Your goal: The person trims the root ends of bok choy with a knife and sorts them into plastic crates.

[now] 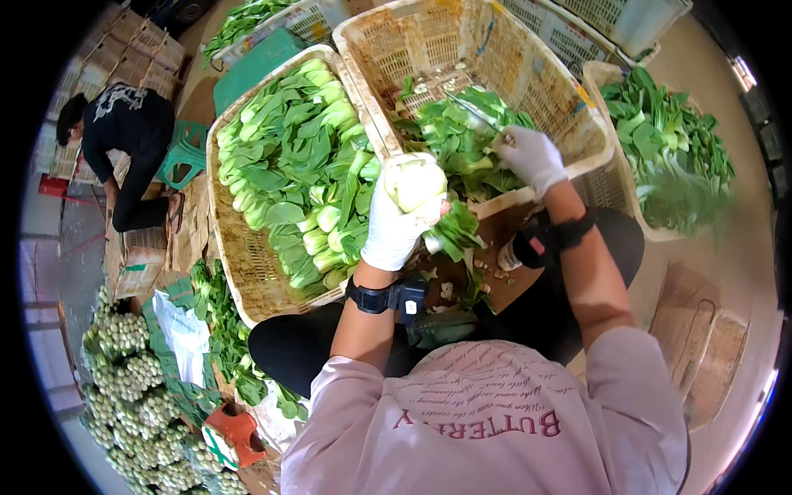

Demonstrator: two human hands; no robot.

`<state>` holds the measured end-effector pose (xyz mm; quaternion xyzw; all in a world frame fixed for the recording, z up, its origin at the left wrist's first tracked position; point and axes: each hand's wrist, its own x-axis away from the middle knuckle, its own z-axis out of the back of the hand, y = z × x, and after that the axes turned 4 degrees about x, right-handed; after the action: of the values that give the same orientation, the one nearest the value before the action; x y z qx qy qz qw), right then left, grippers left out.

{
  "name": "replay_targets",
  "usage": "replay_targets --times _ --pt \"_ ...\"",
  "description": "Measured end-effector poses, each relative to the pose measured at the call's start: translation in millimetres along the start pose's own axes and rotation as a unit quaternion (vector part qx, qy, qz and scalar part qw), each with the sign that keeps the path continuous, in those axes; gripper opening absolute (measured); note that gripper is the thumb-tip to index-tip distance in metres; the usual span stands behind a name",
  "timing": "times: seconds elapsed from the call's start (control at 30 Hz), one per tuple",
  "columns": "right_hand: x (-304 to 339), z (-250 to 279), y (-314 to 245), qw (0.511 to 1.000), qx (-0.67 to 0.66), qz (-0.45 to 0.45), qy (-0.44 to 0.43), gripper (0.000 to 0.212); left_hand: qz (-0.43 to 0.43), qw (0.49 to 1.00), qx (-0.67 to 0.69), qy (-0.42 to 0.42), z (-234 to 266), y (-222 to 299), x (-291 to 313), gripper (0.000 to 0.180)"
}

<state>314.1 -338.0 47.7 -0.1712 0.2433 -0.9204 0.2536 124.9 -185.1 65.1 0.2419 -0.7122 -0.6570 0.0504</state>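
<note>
My left hand point(386, 229), in a white glove, is closed around a head of bok choy point(417, 185), its pale cut base facing up and its leaves hanging below. My right hand point(535, 158), also gloved, grips a knife point(470, 109) by its handle. The thin blade points away to the upper left, apart from the bok choy. Beneath the knife, loose green leaves point(450, 124) and pale scraps lie in a stained plastic crate point(412, 41). Left of it, another crate point(219, 186) holds rows of bok choy point(289, 140).
More leafy greens fill a crate point(672, 148) at right. A person point(132, 140) bends over near a green stool point(183, 153) at far left. Lower left are bundled greens point(132, 388) and an orange-and-white stool point(235, 436). Flattened cardboard point(697, 338) lies on the floor at right.
</note>
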Motion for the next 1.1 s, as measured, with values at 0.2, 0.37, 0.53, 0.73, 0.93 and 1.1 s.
replay_targets --times 0.2,0.37,0.53,0.73,0.93,1.1 --pt "46.5 -14.5 -50.6 0.875 -0.416 0.199 -0.145 0.057 0.146 0.973 0.173 -0.033 0.5 -10.4 7.9 0.057" --pt "36.2 -5.5 -48.1 0.869 -0.421 0.171 -0.194 0.042 0.167 0.965 0.178 -0.094 9.4 -4.4 3.5 0.063" --pt "34.5 -3.3 -45.2 0.886 -0.387 0.175 -0.187 0.036 0.203 0.962 0.174 -0.058 4.5 -11.1 5.0 0.061" --pt "34.1 -3.2 -39.3 0.881 -0.397 0.207 -0.154 0.039 0.206 0.971 0.045 -0.110 12.1 -18.7 -1.6 0.062" --pt "49.4 17.9 -46.2 0.839 -0.417 0.081 -0.340 0.053 0.222 0.958 0.084 -0.163 25.6 -15.4 2.9 0.066" --pt "32.6 17.2 -31.5 0.863 -0.438 0.119 -0.224 0.048 0.220 0.942 0.152 -0.203 45.3 -22.0 5.1 0.065"
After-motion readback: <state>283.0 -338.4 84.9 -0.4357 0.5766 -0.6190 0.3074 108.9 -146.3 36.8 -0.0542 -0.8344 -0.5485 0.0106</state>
